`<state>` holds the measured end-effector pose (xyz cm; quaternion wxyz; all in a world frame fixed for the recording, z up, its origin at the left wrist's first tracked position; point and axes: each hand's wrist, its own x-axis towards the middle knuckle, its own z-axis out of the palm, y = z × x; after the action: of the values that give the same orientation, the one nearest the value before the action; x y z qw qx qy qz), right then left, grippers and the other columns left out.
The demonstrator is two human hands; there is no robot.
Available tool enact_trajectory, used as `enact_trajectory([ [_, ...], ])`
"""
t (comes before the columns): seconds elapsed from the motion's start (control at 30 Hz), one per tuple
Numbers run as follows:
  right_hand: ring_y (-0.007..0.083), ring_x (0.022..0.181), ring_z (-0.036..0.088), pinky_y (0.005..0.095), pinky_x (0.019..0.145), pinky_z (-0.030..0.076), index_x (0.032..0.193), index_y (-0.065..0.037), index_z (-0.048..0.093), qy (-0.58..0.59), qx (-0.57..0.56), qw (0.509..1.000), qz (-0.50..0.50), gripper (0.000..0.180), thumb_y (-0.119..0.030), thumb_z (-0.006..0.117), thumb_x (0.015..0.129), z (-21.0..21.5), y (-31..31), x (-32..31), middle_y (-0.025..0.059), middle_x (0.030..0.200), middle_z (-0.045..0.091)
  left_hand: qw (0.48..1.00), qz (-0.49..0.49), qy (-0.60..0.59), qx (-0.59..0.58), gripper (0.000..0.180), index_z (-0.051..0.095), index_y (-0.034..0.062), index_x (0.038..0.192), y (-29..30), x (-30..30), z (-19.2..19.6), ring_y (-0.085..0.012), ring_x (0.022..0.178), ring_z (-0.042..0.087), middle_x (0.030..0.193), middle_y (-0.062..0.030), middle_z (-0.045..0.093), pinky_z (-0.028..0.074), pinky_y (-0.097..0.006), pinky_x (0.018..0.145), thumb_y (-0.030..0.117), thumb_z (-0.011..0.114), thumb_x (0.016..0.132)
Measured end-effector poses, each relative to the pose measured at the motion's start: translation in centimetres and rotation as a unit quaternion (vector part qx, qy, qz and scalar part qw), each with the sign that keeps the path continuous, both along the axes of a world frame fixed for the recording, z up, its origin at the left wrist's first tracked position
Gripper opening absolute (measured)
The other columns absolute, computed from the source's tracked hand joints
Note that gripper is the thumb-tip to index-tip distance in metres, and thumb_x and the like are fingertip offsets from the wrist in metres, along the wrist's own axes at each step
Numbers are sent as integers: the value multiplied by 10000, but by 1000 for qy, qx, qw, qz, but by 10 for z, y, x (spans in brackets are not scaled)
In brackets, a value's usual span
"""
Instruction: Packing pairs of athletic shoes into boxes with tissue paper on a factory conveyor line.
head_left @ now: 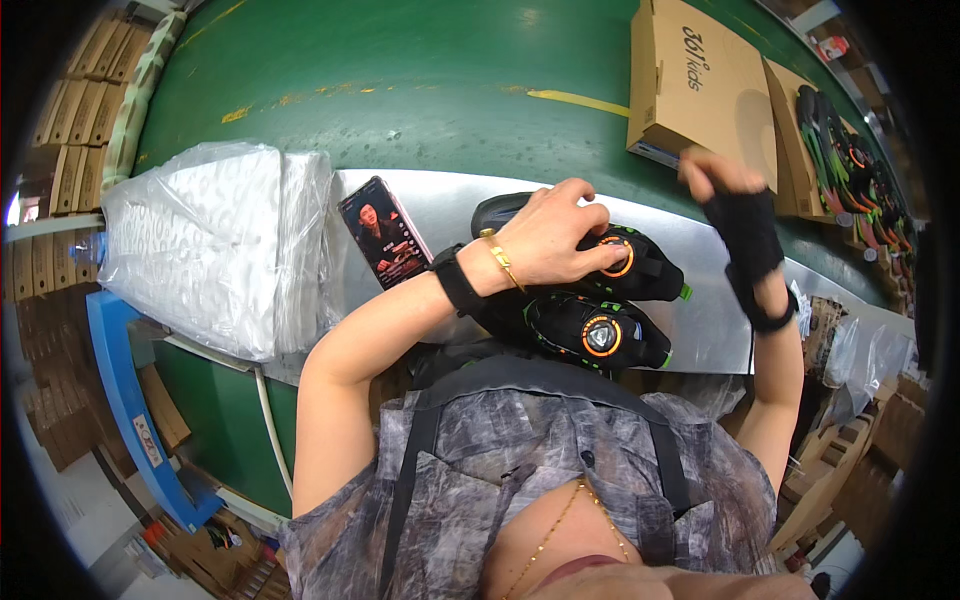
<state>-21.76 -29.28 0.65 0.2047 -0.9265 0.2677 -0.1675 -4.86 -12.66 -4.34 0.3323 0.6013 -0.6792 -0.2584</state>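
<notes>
A pair of black shoes lies on the silver metal surface in front of me: the far shoe (655, 275) and the near shoe (560, 320). Both carry a round orange-ringed dial and green trim. My left hand (560, 235) grips the far shoe from above, its fingers curled and the thumb against the dial. My right hand (722, 178), in a black wrist support, is raised beyond the shoes, close to a cardboard box (700, 90). Its fingers look bent but are smeared by motion; I make out nothing in them.
A smartphone (385, 235) showing a video lies left of the shoes. Farther left sits a stack of patterned paper (220, 250) in clear plastic. An open carton of colourful shoes (850, 160) stands at the far right. The green table (400, 80) stretches behind; a blue frame (130, 390) stands lower left.
</notes>
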Motion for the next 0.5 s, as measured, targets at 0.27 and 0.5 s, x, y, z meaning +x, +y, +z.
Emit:
enact_trajectory([
  [0.27,286,1173,372,487,893,290,1209,-75,402,29,-304,947,-105,663,-216,647,609,-92,-67,5,153,1236,416,998,20,-50,-14,513,518,-4,1015,-18,3,9,-409,950,473,1152,-273,398,389,-417,829,427,588,747],
  [0.5,254,983,539,293,832,415,1183,-5,436,-240,-85,959,-124,616,-170,682,643,-6,8,-9,168,1102,530,955,87,-251,-132,653,352,43,1247,-40,12,11,-353,1110,389,1310,-216,273,312,-463,888,419,567,758],
])
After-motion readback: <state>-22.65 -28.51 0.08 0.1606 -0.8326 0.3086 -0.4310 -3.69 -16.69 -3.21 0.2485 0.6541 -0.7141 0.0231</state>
